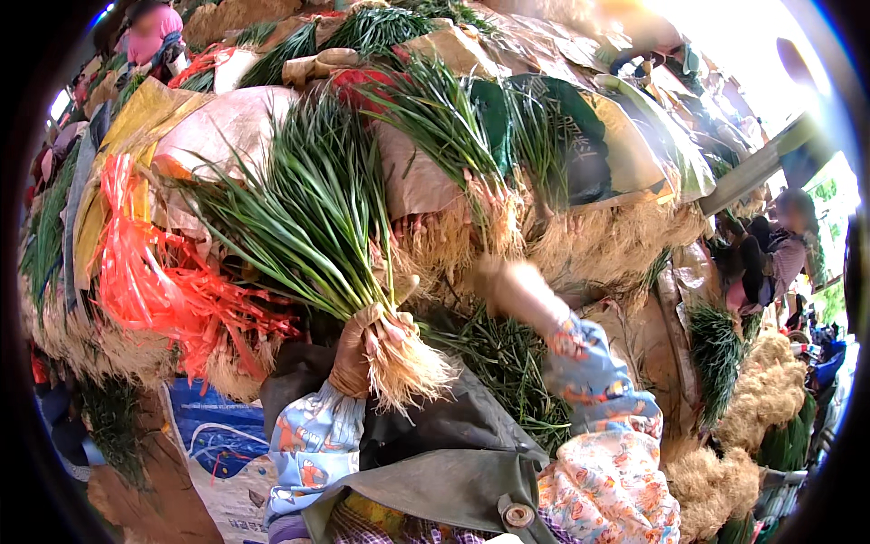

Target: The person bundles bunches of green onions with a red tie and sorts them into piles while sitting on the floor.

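Note:
My left hand, in a brown glove, is closed round the base of a thick bunch of green garlic. Its long flat leaves fan up and to the left, and its pale roots hang below my fingers. To the right, my right hand is smeared by motion, so its fingers cannot be read. It is just below a smaller bunch of green garlic, which lies on the heap with its roots toward me. Red plastic ties hang in a tangle left of the held bunch.
A heap of rooted plants covered with sacks rises before me. Loose green leaves lie by my lap, over which a dark apron is spread. People sit at the right and far left. Root piles stand at lower right.

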Available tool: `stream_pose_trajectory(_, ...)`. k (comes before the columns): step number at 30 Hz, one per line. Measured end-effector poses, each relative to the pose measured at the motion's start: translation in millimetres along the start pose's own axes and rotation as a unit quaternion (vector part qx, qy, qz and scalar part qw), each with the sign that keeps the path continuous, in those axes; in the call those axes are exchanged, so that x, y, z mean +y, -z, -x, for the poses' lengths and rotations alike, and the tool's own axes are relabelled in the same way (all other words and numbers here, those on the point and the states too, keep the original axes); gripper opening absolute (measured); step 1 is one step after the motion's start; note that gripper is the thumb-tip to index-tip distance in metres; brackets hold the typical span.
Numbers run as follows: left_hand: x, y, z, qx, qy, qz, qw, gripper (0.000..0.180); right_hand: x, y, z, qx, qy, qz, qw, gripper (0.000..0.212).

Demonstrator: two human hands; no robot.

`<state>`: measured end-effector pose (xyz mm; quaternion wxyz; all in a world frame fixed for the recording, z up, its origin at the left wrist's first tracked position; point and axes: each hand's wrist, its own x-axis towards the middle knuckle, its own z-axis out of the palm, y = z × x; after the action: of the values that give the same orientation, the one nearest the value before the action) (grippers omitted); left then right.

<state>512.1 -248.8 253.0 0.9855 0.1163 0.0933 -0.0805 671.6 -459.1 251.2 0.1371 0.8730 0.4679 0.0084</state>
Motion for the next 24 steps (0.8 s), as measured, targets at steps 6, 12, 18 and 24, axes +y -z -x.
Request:
stream_pose_trajectory(6, -6.5, -6.9, -15.1, -0.010, 0.028, 0.007, 1.000, 0.026, 69.9, 65.3, -115.7, 0.086, -0.288, -0.110, 0.947, 0.028)
stream_pose_trajectory(12, -3.4, 8.4, -14.2, 0.043, 0.011, -0.204, 0.978, 0.027, -21.7, 27.2, -69.2, 0.127, -0.166, -0.361, 0.909, 0.016)
stream_pose_trajectory(18, -4.8, 1.3, -17.7, 0.084, -0.016, -0.272, 0.959, 0.022, -74.1, 59.0, -52.1, 0.044, -0.165, -0.449, 0.877, 0.024)
stream_pose_trajectory(24, -3.1, 2.6, -17.5, 0.114, -0.031, -0.326, 0.938, 0.020, -87.4, 56.4, -70.7, 0.003, -0.131, -0.186, 0.974, 0.018)
